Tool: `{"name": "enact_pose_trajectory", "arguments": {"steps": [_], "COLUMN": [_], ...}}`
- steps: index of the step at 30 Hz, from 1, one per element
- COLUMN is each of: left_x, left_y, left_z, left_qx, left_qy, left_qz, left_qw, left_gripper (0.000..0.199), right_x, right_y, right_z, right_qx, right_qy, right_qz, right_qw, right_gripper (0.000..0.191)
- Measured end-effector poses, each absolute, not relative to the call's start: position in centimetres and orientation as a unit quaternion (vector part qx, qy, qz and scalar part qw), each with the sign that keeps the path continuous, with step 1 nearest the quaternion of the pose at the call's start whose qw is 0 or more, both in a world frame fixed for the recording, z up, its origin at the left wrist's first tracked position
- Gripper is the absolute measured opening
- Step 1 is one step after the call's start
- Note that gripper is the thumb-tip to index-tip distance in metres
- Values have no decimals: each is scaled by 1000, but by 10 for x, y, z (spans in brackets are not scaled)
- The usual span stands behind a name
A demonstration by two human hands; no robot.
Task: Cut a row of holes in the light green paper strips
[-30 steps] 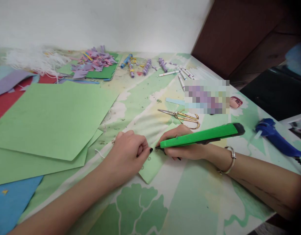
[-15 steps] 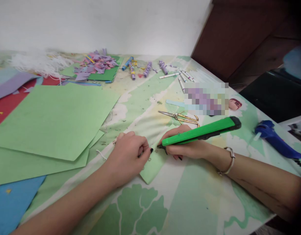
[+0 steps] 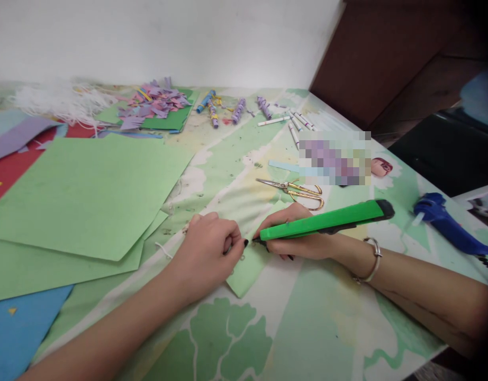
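A small light green paper piece with little round marks lies on the patterned tablecloth between my hands. My left hand rests on its left side with fingers curled in, thumb near the marks; whether it pinches anything is hidden. In my right hand is a green utility knife, tilted, its black tip down at the paper beside my left thumb. Gold-handled scissors lie just beyond my right hand.
Large green sheets lie at left, over red and blue paper. Behind are white strings, paper scraps, rolled purple tubes and markers. A blue glue gun lies at right.
The rear end of the green knife has dipped slightly and its tip has shifted a little left toward my left thumb. My left hand has stayed in place.
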State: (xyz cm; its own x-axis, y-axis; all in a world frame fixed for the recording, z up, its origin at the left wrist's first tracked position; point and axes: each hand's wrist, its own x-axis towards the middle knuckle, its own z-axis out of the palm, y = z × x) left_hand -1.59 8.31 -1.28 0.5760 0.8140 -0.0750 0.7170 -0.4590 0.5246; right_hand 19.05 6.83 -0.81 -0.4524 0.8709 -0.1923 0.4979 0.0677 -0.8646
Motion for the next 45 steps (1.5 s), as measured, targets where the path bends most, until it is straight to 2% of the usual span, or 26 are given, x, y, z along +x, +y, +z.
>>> {"name": "enact_pose_trajectory", "arguments": {"steps": [12, 23, 31, 35, 41, 45], "left_x": [-15, -16, -16, -16, -9, -5], "left_y": [83, 83, 84, 83, 64, 53], "left_z": [-13, -12, -12, -11, -9, -9], "left_qx": [847, 845, 843, 842, 829, 829], "left_qy": [452, 453, 453, 457, 499, 517], "left_qz": [93, 92, 96, 93, 95, 69], "left_qw": [263, 269, 275, 272, 234, 199], "left_gripper": [21, 22, 22, 21, 25, 28], "right_x": [191, 187, 191, 193, 193, 192], "right_y": [68, 69, 68, 69, 68, 65], "right_z": [-7, -5, -9, -9, -13, -11], "right_qx": [-484, -493, -494, -476, -421, -413], "right_qy": [-700, -737, -707, -679, -736, -768], "right_qz": [490, 424, 463, 503, 423, 399], "right_qw": [189, 184, 205, 243, 320, 284], "right_gripper": [24, 26, 22, 20, 26, 20]}}
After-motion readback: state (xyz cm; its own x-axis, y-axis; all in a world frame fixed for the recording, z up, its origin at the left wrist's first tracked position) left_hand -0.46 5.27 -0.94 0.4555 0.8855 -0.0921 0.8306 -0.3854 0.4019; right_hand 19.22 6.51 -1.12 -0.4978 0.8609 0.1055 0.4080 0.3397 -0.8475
